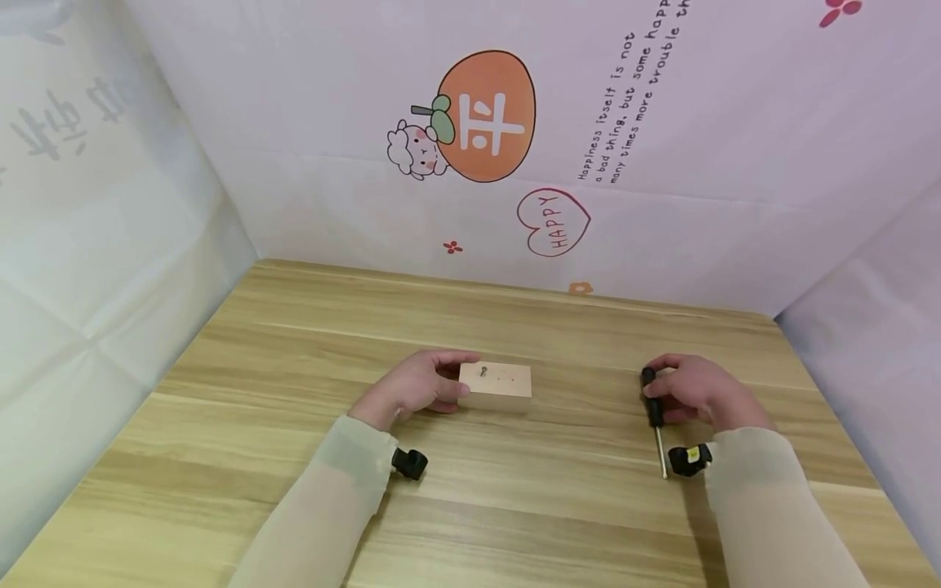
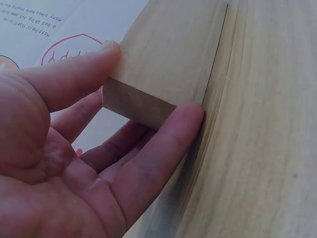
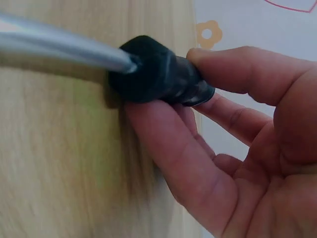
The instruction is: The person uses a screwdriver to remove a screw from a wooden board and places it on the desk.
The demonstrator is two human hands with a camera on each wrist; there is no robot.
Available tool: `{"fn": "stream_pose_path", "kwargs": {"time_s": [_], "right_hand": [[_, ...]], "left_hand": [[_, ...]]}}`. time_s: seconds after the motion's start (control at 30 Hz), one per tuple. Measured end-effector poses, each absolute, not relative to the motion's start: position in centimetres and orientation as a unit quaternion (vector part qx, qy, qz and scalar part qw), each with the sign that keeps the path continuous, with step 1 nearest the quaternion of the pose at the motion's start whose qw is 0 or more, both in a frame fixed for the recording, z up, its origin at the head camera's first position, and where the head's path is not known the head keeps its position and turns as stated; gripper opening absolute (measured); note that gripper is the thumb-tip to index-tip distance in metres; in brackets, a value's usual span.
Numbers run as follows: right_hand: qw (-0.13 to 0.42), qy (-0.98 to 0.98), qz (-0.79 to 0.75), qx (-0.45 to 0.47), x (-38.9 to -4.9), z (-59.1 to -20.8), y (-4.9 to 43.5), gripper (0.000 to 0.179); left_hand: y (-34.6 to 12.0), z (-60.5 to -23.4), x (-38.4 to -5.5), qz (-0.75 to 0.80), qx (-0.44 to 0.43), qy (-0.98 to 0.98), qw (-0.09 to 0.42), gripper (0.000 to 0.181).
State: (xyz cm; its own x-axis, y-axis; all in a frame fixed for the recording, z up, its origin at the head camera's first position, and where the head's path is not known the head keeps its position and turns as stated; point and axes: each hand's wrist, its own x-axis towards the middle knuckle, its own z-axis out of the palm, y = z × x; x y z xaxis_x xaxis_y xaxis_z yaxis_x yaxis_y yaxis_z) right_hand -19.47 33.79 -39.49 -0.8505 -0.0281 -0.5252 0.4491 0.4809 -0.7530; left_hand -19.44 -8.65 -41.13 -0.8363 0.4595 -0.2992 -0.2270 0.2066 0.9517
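Note:
A pale wooden block [image 1: 500, 401] lies on the table, with a screw [image 1: 483, 371] standing up from its top near the left end and small dark holes to the right of it. My left hand [image 1: 421, 381] grips the block's left end, thumb and fingers on opposite sides; the left wrist view shows this end of the block [image 2: 163, 59] close up. Well to the right, my right hand [image 1: 694, 388] holds a screwdriver [image 1: 653, 408] by its black handle. Its metal shaft [image 3: 64, 47] points toward the near side of the table, away from the block.
The wood-grain table [image 1: 559, 506] runs back to a white printed cloth wall [image 1: 331, 188]. More cloth hangs on the left and right sides. Each wrist carries a small black camera, the left one [image 1: 412, 464] and the right one [image 1: 689, 460].

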Motion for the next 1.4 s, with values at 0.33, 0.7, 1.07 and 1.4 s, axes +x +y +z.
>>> {"fn": "stream_pose_path", "kwargs": {"time_s": [0.33, 0.7, 1.07, 1.4], "right_hand": [[0.223, 0.7, -0.67, 0.11, -19.9, -40.5, 32.9, 0.061], [0.115, 0.531, -0.837, 0.072, -20.4, -36.4, 27.8, 0.038], [-0.037, 0.531, -0.847, 0.02, -18.5, -31.9, 22.0, 0.042], [-0.112, 0.633, -0.764, 0.06, -17.6, -30.8, 18.3, 0.047]], "left_hand": [[-8.8, -41.2, -19.6, 0.627, 0.082, 0.723, 0.277, 0.054], [-8.7, -41.1, -19.6, 0.635, 0.082, 0.715, 0.279, 0.054], [-8.4, -40.7, -19.3, 0.621, 0.075, 0.733, 0.266, 0.053], [-8.4, -40.9, -19.5, 0.625, 0.08, 0.731, 0.262, 0.054]]}}
